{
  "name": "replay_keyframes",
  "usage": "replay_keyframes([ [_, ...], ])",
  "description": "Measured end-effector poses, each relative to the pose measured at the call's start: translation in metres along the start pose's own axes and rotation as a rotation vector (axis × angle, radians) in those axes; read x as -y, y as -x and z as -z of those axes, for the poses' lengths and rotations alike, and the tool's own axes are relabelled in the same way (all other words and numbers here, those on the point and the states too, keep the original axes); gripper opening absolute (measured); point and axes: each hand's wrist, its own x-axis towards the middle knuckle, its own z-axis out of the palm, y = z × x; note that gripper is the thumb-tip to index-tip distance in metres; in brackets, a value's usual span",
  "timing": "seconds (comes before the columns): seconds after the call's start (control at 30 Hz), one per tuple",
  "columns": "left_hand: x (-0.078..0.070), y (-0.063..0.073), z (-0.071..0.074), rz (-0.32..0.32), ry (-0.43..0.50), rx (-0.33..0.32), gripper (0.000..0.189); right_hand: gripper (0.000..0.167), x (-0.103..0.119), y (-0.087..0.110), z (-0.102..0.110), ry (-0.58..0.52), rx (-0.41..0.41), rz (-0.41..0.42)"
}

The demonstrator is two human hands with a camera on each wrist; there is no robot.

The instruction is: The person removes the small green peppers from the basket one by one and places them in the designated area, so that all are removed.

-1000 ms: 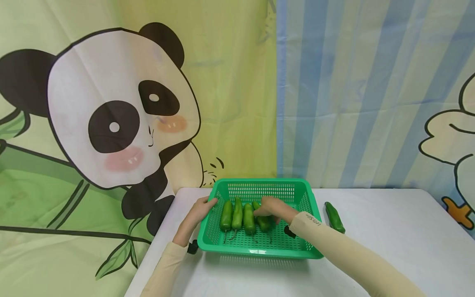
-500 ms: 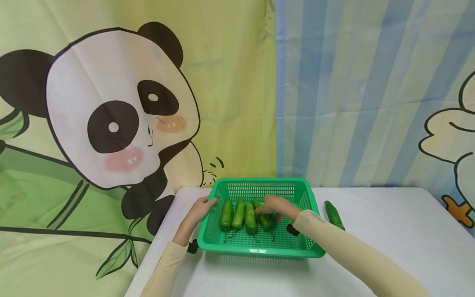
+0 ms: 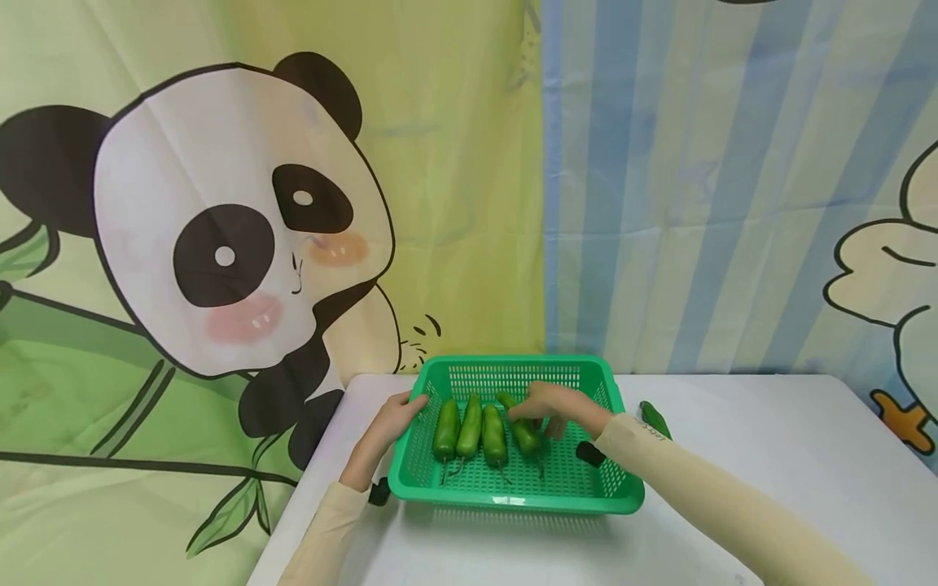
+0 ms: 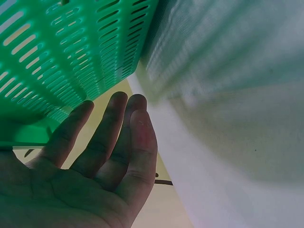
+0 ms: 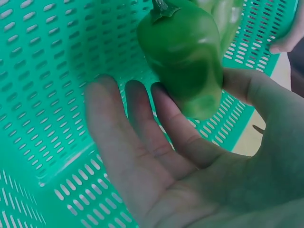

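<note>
Several long green peppers (image 3: 469,427) lie side by side in a green perforated plastic basket (image 3: 513,499). My right hand (image 3: 553,404) reaches in over the rightmost green pepper (image 3: 526,439). Seen from the right wrist, that pepper (image 5: 185,52) sits between my thumb and the nearest finger, while the other fingers (image 5: 107,114) extend loosely beside it. My left hand (image 3: 396,417) holds the basket's left rim, its thumb hooked over the edge. In the left wrist view, the left fingers (image 4: 107,128) stretch along the outside of the basket wall (image 4: 71,57); the thumb is hidden there.
One more green pepper (image 3: 655,418) lies on the white table (image 3: 762,456) right of the basket, partly covered by my right sleeve (image 3: 681,464). Behind the table hangs a curtain (image 3: 469,203) with a panda print.
My right hand and the rightmost pepper have shifted slightly to the right inside the basket. The right sleeve now covers more of the pepper outside. My left hand stays at the rim.
</note>
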Motion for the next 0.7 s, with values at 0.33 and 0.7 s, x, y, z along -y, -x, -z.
replay_keyframes([
  [0.33,0.001,0.000,0.000,-0.006,0.009,0.008,0.044,0.037,-0.006,0.019,0.017,-0.064,0.061,0.063],
  [0.7,0.001,-0.001,0.000,-0.010,-0.003,0.003,0.042,0.046,-0.023,0.030,0.039,-0.181,0.120,0.084],
])
